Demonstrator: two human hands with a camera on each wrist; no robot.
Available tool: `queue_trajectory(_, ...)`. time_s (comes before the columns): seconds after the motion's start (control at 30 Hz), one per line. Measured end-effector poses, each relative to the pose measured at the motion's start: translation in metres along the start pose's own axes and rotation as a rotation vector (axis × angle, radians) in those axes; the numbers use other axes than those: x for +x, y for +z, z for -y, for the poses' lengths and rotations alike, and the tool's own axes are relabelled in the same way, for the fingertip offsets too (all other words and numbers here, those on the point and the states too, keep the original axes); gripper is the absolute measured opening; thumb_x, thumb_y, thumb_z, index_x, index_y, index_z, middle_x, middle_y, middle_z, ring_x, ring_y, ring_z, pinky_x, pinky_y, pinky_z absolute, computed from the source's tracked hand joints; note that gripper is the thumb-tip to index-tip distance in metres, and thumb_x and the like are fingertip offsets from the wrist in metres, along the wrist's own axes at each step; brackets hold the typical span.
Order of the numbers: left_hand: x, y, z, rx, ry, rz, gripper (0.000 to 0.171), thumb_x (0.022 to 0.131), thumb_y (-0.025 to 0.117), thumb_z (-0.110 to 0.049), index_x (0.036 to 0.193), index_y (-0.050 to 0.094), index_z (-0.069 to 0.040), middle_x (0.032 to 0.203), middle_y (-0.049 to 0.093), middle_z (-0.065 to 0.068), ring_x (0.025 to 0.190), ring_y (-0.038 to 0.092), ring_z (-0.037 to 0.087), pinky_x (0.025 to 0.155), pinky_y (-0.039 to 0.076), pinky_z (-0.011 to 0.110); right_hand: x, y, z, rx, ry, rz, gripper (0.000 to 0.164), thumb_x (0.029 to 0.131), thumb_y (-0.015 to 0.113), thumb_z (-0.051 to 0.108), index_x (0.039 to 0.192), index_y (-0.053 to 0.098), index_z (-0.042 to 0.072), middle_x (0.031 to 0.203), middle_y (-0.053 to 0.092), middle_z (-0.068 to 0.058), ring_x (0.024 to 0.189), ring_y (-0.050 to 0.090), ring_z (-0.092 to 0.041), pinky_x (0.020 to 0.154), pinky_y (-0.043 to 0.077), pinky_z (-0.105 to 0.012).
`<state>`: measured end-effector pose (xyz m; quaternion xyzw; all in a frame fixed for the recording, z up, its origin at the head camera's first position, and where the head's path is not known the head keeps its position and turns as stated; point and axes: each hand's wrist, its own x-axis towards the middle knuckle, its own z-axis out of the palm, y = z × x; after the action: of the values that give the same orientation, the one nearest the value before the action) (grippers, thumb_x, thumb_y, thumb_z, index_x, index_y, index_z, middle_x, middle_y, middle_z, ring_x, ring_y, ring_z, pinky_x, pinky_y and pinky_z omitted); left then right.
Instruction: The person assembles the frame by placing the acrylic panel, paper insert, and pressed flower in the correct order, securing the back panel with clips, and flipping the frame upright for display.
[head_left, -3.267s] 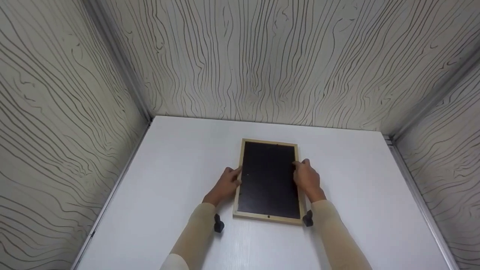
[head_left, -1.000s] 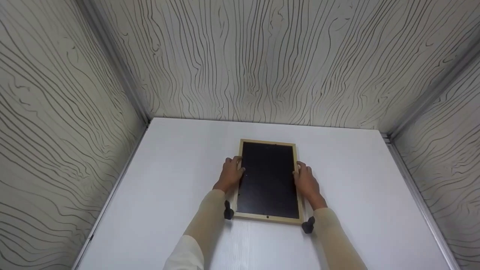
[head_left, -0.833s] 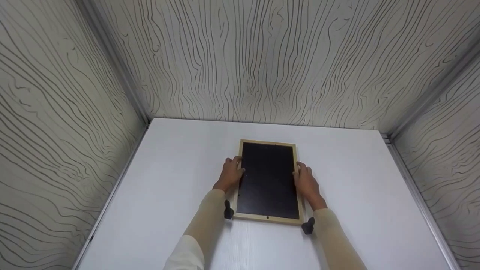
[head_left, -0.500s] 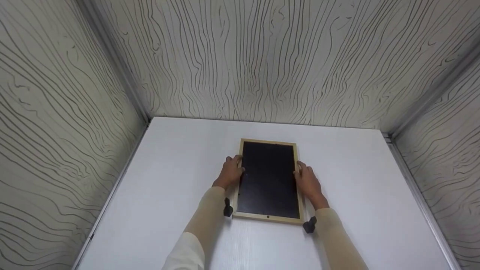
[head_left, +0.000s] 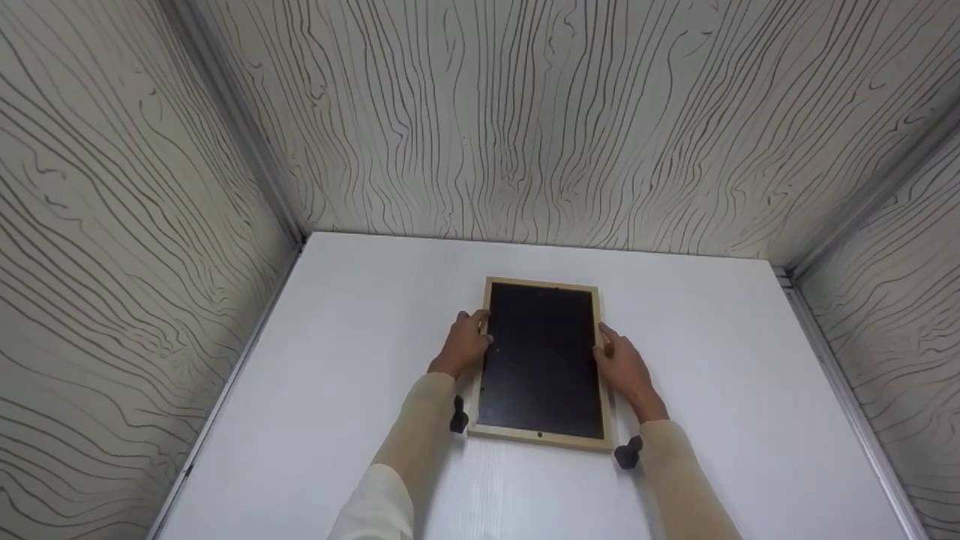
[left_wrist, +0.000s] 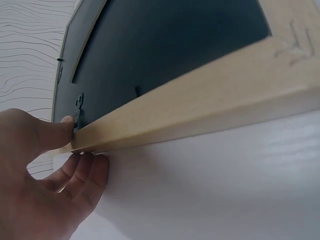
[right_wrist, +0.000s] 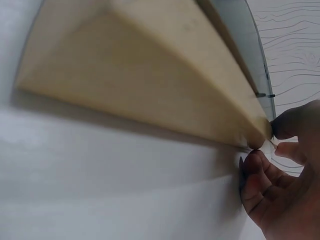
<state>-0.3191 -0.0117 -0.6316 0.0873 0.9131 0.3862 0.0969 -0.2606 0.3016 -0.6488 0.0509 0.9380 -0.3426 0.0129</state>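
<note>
A picture frame [head_left: 540, 360] with a pale wood border and black backing lies face down on the white table, its long sides running away from me. My left hand [head_left: 461, 345] holds its left side, thumb on the border beside a small metal hanger [left_wrist: 78, 107] and fingertips low against the outer edge. On the opposite side, my right hand [head_left: 624, 369] pinches the border, thumb on top and fingers at the lower outer edge. The front of the picture frame faces down and is hidden.
The white table [head_left: 360, 330] extends around the picture frame. A wood-grain-patterned wall [head_left: 495, 127] stands behind it, with similar panels on both sides. Dark wrist devices [head_left: 459, 415] sit by each sleeve.
Since the oldest frame, my left hand has moved up the side and set its thumb on the border. The right index finger has shifted from the backing to the outer edge. The picture frame stays about put.
</note>
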Motion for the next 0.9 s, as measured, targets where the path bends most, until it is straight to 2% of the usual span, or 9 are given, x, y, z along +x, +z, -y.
queue_trajectory(0.27,-0.001,-0.003,-0.003,0.016,-0.024,0.017,0.052,0.105,0.063,-0.010,0.156,0.051,-0.008,0.134,0.055,0.022,0.121,0.059,0.031,0.114,0.049,0.050,-0.001,0.000,0.002,0.008,0.005,0.010,0.060,0.109,0.052,0.021,0.165,0.037,0.003,0.115,0.060,-0.021,0.099,0.057,-0.031,0.090,0.050,-0.049)
queue_trajectory(0.5,0.000,-0.005,-0.006,0.056,-0.032,0.032,0.052,0.106,0.063,-0.012,0.157,0.052,-0.010,0.141,0.054,0.023,0.132,0.059,0.035,0.116,0.048,0.050,-0.001,-0.001,0.001,0.003,0.001,0.009,0.059,0.110,0.051,0.020,0.165,0.036,0.003,0.116,0.060,-0.022,0.100,0.057,-0.031,0.092,0.050,-0.052)
queue_trajectory(0.67,0.000,-0.006,-0.008,0.111,-0.043,0.043,0.051,0.107,0.063,-0.014,0.157,0.052,-0.012,0.145,0.054,0.022,0.135,0.058,0.035,0.116,0.048,0.051,-0.001,-0.001,0.002,-0.005,-0.009,0.002,0.059,0.110,0.052,0.018,0.164,0.037,0.002,0.115,0.061,-0.022,0.097,0.058,-0.030,0.088,0.050,-0.049)
queue_trajectory(0.83,0.000,-0.007,-0.011,0.183,0.010,0.039,0.049,0.107,0.062,-0.013,0.155,0.054,-0.008,0.139,0.059,0.022,0.127,0.064,0.035,0.112,0.052,0.049,0.001,0.001,0.001,-0.011,-0.015,-0.012,0.059,0.109,0.053,0.018,0.164,0.038,0.002,0.108,0.059,-0.019,0.092,0.056,-0.028,0.082,0.047,-0.042)
queue_trajectory(0.9,0.000,-0.008,-0.013,0.198,0.008,0.046,0.049,0.107,0.061,-0.013,0.155,0.054,-0.008,0.139,0.059,0.022,0.128,0.065,0.034,0.112,0.052,0.048,0.002,0.001,0.000,-0.018,-0.022,-0.017,0.059,0.109,0.053,0.018,0.163,0.038,0.001,0.106,0.058,-0.018,0.091,0.055,-0.028,0.080,0.045,-0.041)
